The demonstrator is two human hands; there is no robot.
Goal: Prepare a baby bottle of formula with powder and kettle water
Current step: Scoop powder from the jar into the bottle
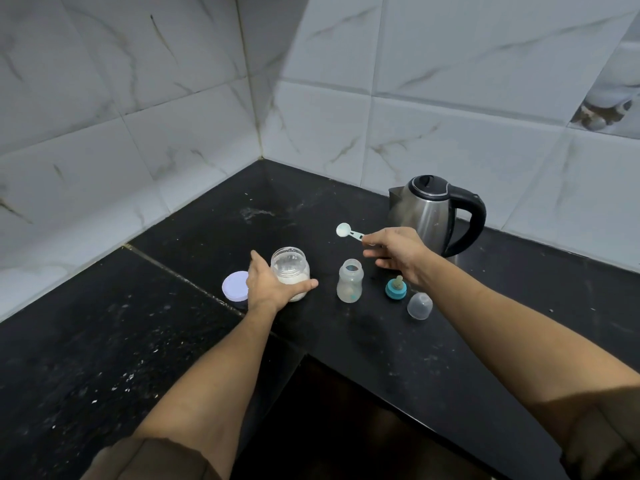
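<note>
1. Left hand (273, 284) is gripping the open jar (291, 266), which is sitting just left of the bottle (349, 282).
2. Right hand (398, 254) is pinching the scoop (346, 231) by its handle, holding it above the counter (346, 344) beyond the bottle.
3. Kettle (433, 213) is standing far right.

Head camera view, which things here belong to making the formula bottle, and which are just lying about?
Job: powder jar gripped by left hand; scoop pinched by right hand; open bottle; kettle; teat ring; clear cap; jar lid.
Lying about: pale smear and white specks on the counter.
</note>
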